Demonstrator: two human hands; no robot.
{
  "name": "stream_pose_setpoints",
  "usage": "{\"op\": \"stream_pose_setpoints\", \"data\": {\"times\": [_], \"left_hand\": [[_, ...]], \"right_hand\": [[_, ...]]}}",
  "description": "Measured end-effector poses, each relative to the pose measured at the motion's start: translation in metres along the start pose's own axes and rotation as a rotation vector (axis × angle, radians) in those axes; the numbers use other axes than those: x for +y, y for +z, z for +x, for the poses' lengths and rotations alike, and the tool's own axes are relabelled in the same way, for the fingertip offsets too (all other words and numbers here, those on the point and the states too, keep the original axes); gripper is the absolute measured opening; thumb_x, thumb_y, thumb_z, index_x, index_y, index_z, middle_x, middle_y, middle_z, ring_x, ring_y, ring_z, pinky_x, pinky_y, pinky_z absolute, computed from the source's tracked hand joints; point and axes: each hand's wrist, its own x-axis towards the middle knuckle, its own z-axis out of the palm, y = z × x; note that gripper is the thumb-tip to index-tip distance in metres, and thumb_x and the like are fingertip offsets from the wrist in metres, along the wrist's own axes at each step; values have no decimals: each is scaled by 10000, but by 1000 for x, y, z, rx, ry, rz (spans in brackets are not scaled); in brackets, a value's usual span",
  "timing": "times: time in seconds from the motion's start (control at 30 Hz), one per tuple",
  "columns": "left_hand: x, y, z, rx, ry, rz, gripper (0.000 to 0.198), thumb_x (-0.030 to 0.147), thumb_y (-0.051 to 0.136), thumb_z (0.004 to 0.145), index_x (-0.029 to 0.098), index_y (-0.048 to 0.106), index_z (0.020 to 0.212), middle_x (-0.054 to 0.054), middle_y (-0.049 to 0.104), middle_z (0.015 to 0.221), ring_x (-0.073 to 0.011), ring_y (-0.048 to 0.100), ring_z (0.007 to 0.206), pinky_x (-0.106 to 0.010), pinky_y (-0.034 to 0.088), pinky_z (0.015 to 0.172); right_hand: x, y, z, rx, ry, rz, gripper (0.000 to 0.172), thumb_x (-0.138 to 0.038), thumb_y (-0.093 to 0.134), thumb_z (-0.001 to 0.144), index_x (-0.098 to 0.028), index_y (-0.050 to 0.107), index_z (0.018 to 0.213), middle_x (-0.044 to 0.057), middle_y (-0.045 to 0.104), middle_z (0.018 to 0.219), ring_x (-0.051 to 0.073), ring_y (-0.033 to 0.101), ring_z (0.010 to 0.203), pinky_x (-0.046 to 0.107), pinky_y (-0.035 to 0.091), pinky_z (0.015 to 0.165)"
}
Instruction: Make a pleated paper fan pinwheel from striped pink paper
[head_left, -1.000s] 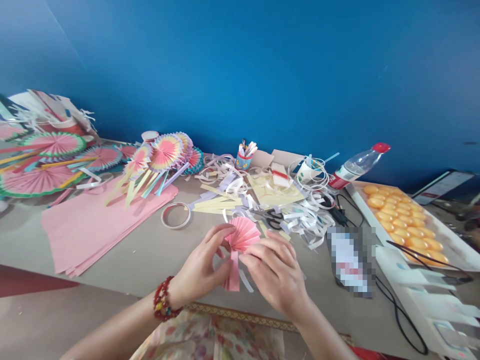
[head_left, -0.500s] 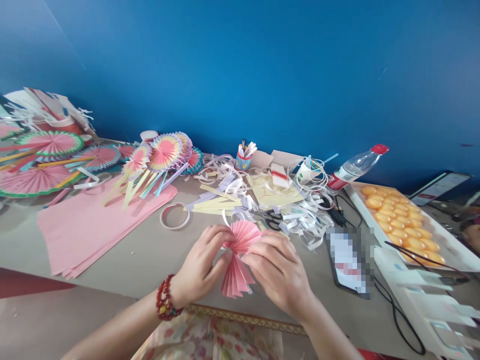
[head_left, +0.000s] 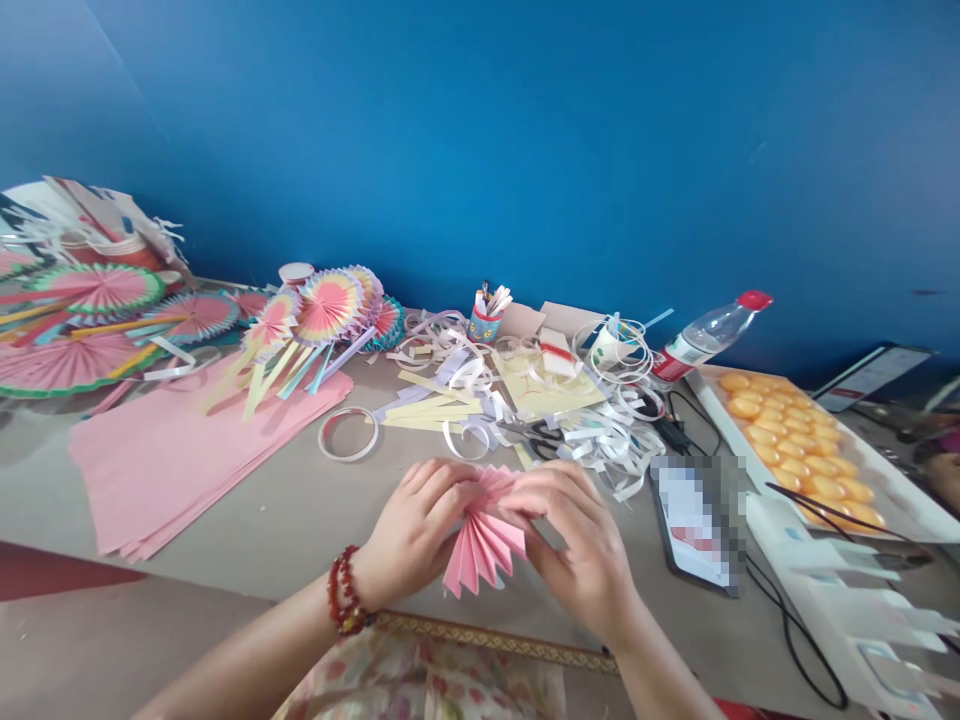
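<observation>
A pleated pink paper fan [head_left: 484, 553] is held between both my hands over the front of the table, its folds spreading toward me and a second part showing behind the fingers. My left hand [head_left: 420, 520] pinches it from the left side, a red bead bracelet on that wrist. From the right, my right hand [head_left: 574, 545] grips it with bent fingers. The fan's middle is partly hidden by the fingers. Just beyond lie a roll of tape [head_left: 349, 434], scissors [head_left: 541, 438] and curled white paper strips [head_left: 611, 450].
Pink paper sheets [head_left: 172, 450] and finished paper rosettes [head_left: 330, 305] lie left. A pen cup [head_left: 486, 322] stands by the blue wall. To the right are a bottle [head_left: 705, 338], a phone [head_left: 694, 530], a tray of yellow-orange rounded things [head_left: 787, 430] and black cables.
The fan's front pleats have swung round and opened wider toward me. My left hand has moved right, covering more of the fan's far part, and both hands now sit closer together.
</observation>
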Motion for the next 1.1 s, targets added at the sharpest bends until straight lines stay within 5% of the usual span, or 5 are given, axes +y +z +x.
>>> {"op": "stream_pose_setpoints", "data": {"times": [0.23,0.43,0.6,0.87,1.1], "left_hand": [[-6,4,-7,-15,-326,-491,184,288,594,921,168,647,1049,-76,689,979,-184,639,867,-254,497,764],[-5,0,-3,-86,-485,-978,289,310,559,952,165,648,1186,-96,703,1087,-214,654,955,-282,515,829],[-9,1,-4,-111,-456,-922,274,300,591,937,173,692,1158,-96,713,1103,-219,652,990,-273,501,863],[-16,5,-7,-155,-444,-758,289,370,651,889,156,730,1067,-93,743,983,-205,669,878,-246,501,778],[-17,9,-10,-159,-524,-924,271,340,674,874,167,708,1080,-84,738,1010,-202,673,913,-264,515,833]], "right_hand": [[4,6,-5,29,314,192,15,-217,611,902,-214,603,890,22,601,839,162,587,751,276,481,686],[-2,4,-4,-46,228,138,101,-175,573,915,-228,658,903,45,624,937,186,594,873,301,475,773],[-7,0,-1,-218,142,17,275,-117,482,930,-242,680,1074,72,648,1011,218,579,964,348,464,840],[-5,-6,4,-350,208,-40,225,-164,554,910,-256,727,1022,56,699,956,204,628,907,300,481,775],[-6,-12,10,-429,141,-13,253,-121,569,890,-270,725,1022,14,748,948,181,656,894,267,481,769]]}}
